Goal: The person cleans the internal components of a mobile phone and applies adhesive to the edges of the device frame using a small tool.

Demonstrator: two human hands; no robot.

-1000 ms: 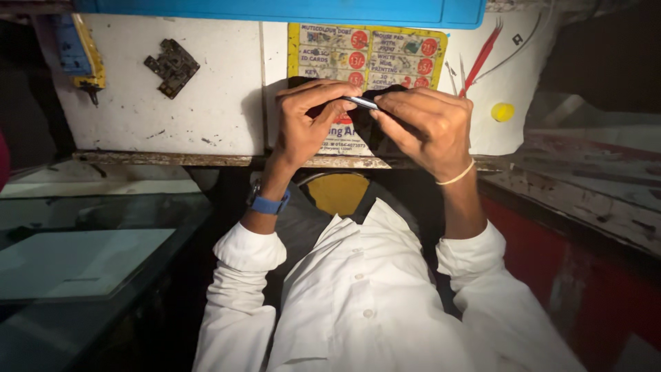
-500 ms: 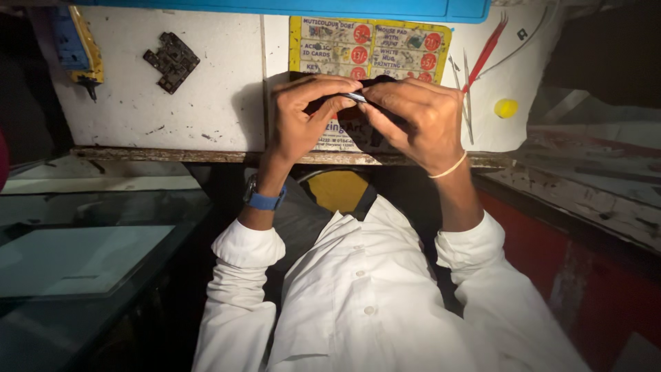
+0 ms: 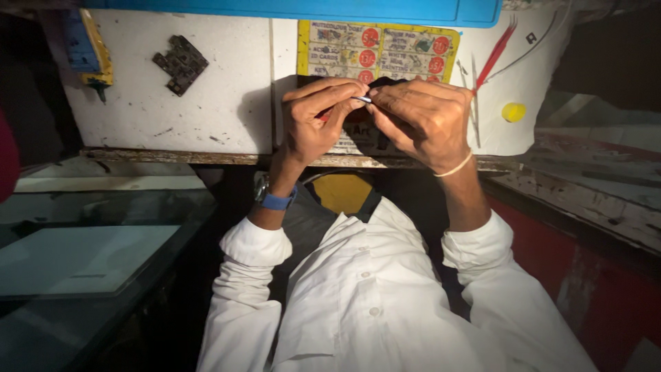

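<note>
My left hand [image 3: 313, 124], with a blue watch strap on the wrist, and my right hand [image 3: 423, 120], with a pale band on the wrist, meet over the front edge of a white work board [image 3: 220, 103]. Between their fingertips is a thin, light-coloured tool [image 3: 361, 98], pinched from both sides. A small dark object [image 3: 381, 83] sits right behind the fingers, mostly hidden, and I cannot tell which hand holds it. My white shirt sleeves fill the lower part of the view.
A yellow card with red circles [image 3: 413, 52] lies on the board behind my hands. A dark circuit piece [image 3: 180, 63] sits to the left, and a red slim tool [image 3: 496, 52] and yellow round cap [image 3: 513, 111] to the right. A glass counter [image 3: 89, 255] is at left.
Both hands stay pressed together on the thin tool. The fingers have curled a little tighter and the hands have edged slightly toward the board.
</note>
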